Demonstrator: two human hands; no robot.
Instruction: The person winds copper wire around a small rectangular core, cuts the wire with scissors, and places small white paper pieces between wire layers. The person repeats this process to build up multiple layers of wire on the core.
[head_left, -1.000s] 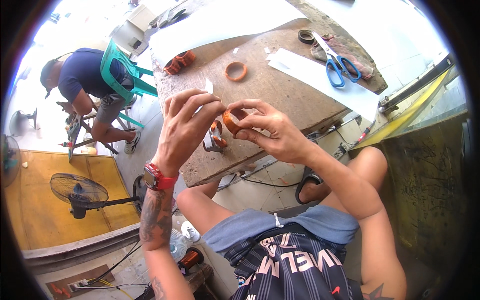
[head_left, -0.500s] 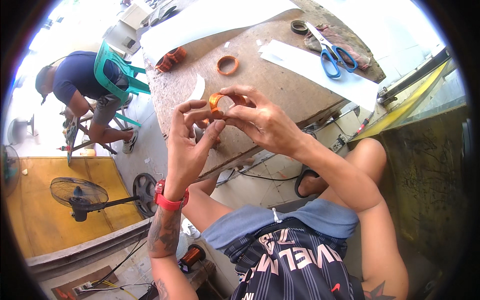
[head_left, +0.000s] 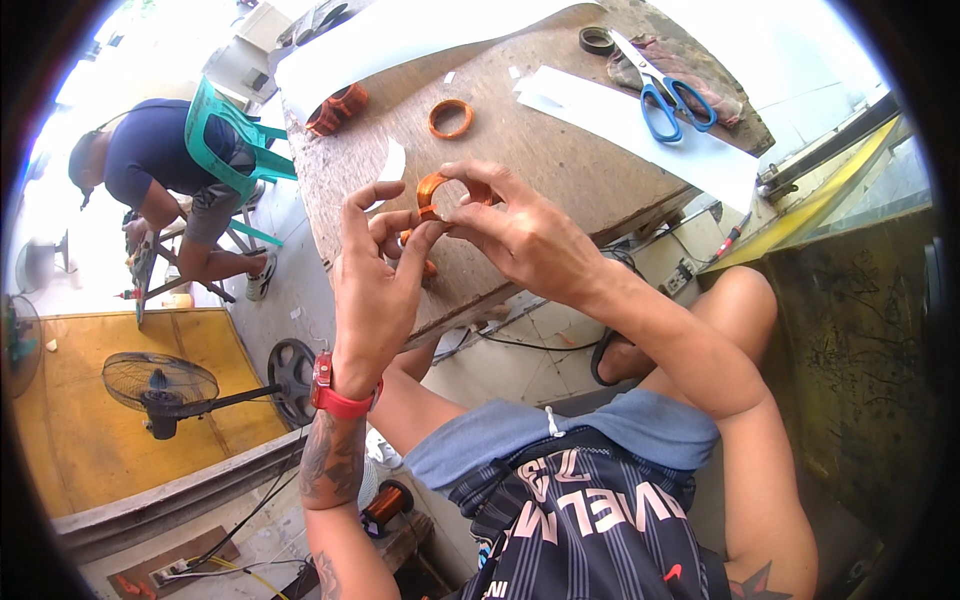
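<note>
Above the near part of the wooden table, both hands hold a ring-shaped copper wire coil (head_left: 430, 190). My left hand (head_left: 375, 285) pinches its lower left side between thumb and fingers. My right hand (head_left: 535, 235) grips its right side, thumb inside and index finger over the top; the fingers hide much of that side. Some more copper-coloured wire (head_left: 429, 269) shows behind my left thumb, partly hidden. Farther off lies a single copper coil (head_left: 452, 135), flat on the table. A curved white paper strip (head_left: 393, 160) lies just beyond my left fingers.
The worn wooden table (head_left: 540, 180) bears bundled copper coils (head_left: 337, 108), a large white sheet (head_left: 400, 45), paper strips (head_left: 600, 118), blue-handled scissors (head_left: 655, 78), a tape roll (head_left: 597, 41) and a rag (head_left: 695, 75). Left are a fan (head_left: 160, 385) and a person bending beside a green chair (head_left: 205, 140).
The held coil has turned slightly, showing more of its upper left arc. My left hand's fingers have shifted a little along it. The view has moved slightly.
</note>
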